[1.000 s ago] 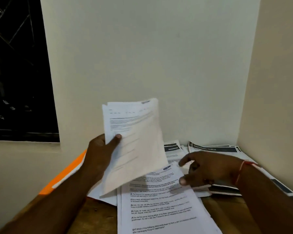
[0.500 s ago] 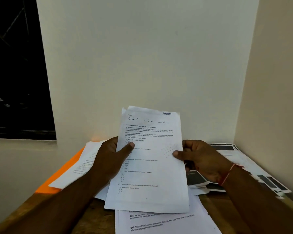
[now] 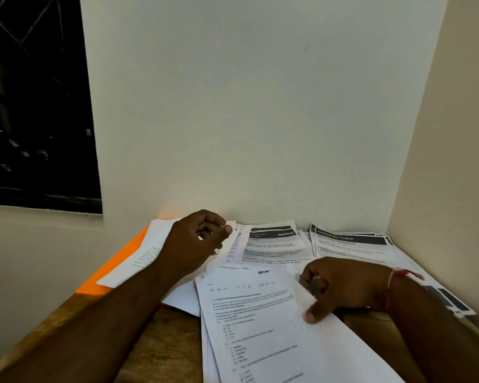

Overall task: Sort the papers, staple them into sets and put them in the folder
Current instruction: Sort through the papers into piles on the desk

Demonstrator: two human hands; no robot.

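The printed question sheet [image 3: 260, 327] lies on top of the near pile of papers in front of me. My right hand [image 3: 349, 288] grips its right edge, thumb on top and fingers curled beside it. My left hand [image 3: 194, 241] reaches to the back pile, fingers curled, thumb and forefinger pinching the corner of a white sheet [image 3: 231, 224]. An orange folder [image 3: 114, 269] lies at the left under white sheets. No stapler is in view.
Sheets with dark headers [image 3: 274, 244] lie at the back middle, and a pile headed "DRESSING TABLE" [image 3: 351, 244] runs along the right wall. The wooden table [image 3: 166, 341] sits in a corner between white walls. A dark window [image 3: 33, 106] is at the left.
The sheet that both hands held up now lies on the near pile. My left hand has let go of it and moved back to the rear pile. My right hand has come down with it.
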